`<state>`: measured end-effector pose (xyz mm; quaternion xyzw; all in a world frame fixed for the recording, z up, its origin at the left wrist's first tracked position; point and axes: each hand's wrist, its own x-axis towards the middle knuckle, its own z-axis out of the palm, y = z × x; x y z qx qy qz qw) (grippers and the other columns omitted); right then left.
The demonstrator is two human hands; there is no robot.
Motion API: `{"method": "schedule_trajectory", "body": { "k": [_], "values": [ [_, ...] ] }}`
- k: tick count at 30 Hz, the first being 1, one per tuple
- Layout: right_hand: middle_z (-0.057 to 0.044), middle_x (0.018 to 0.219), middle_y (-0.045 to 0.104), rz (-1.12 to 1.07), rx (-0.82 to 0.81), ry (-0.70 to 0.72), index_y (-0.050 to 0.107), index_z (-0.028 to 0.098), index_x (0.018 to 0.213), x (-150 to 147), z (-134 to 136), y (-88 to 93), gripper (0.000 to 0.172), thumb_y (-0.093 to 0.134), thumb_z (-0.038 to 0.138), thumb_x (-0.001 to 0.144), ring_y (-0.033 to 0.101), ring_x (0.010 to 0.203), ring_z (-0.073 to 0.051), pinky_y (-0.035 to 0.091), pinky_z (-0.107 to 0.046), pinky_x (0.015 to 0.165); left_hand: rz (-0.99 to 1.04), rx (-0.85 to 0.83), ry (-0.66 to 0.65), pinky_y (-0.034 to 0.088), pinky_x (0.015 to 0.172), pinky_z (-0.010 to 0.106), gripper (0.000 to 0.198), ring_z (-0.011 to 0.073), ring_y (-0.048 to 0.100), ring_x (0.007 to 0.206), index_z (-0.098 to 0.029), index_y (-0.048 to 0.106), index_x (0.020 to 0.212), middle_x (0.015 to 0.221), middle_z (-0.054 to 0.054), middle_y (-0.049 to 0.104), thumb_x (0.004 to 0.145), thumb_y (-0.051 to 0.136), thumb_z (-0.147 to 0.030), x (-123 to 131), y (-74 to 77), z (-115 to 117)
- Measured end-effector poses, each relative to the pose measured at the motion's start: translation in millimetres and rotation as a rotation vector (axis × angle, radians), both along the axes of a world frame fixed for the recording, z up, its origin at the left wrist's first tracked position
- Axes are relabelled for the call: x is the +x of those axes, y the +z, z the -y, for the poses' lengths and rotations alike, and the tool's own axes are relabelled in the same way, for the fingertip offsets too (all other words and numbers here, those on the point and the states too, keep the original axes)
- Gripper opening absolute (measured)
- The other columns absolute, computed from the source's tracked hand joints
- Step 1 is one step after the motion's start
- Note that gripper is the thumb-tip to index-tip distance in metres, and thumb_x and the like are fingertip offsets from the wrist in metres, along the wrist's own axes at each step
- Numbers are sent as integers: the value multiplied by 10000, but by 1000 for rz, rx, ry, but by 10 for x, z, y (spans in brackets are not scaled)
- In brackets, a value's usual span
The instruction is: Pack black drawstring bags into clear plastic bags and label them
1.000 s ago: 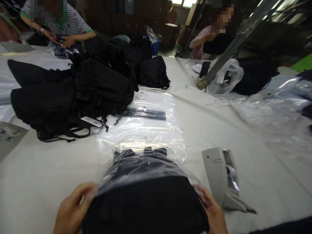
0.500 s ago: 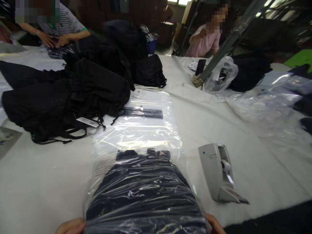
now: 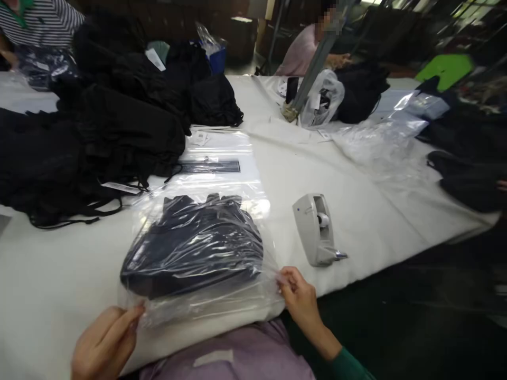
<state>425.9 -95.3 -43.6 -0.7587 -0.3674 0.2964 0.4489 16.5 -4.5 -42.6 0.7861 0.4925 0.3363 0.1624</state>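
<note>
A clear plastic bag [image 3: 233,298] lies on the white-covered table in front of me, its near edge stretched between my hands. Inside it is a folded dark fabric item [image 3: 194,245], possibly a backpack, seen through wrinkled, shiny film. My left hand [image 3: 106,340] pinches the bag's near left corner. At the near right corner, my right hand [image 3: 297,295] grips the film between thumb and fingers. Beyond the dark item, further clear plastic bags [image 3: 222,145] lie flat, one with a printed dark label block.
A grey tape dispenser [image 3: 315,229] stands right of the bag. Black backpacks [image 3: 130,132] with tags are heaped at the left. Crumpled clear plastic [image 3: 380,142] lies at the right, behind it a slanted metal post [image 3: 317,68]. Two other people are at the far side.
The view has shifted, so more of the near table edge shows. Both hands, still on the film, and the bag's near edge now show fully. The striped-shirt person is further left in view.
</note>
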Motion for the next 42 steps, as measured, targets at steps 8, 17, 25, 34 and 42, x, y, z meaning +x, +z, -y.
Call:
{"method": "schedule_trajectory", "body": {
  "k": [8,17,25,34,42],
  "values": [
    [-41,658,673,39,113,27,701,150,813,271,-153,234,409,637,553,779,586,502,-162,504,-280,495,142,-150,513,525,790,286,299,187,654,832,-187,671,967,912,24,700,745,666,-386,218,505,88],
    [-131,1030,711,674,540,731,637,124,1170,-406,464,156,251,509,190,964,684,941,-208,576,-310,830,92,452,122,500,723,264,100,138,594,763,-161,662,944,849,32,634,847,637,-166,771,927,403],
    [-224,1444,457,1196,694,677,489,90,1370,-869,-654,356,483,587,205,911,404,1342,-334,350,-535,1096,-83,143,-514,537,790,322,221,194,628,915,-165,633,1090,1025,113,675,906,514,-188,1461,232,752],
    [-167,1214,646,1360,462,582,582,184,1313,-741,-927,353,428,595,175,885,574,1124,-319,386,-536,1022,-522,87,-569,362,1031,608,584,364,443,1310,-323,416,1403,1473,54,477,857,612,-253,1469,-503,676],
    [-168,1190,663,1377,533,539,630,190,1255,-732,-1472,237,392,594,128,870,606,1093,-318,437,-544,991,51,757,-77,453,886,350,279,195,583,958,-201,569,964,1027,58,620,751,744,-154,1226,354,620]
  ]
}}
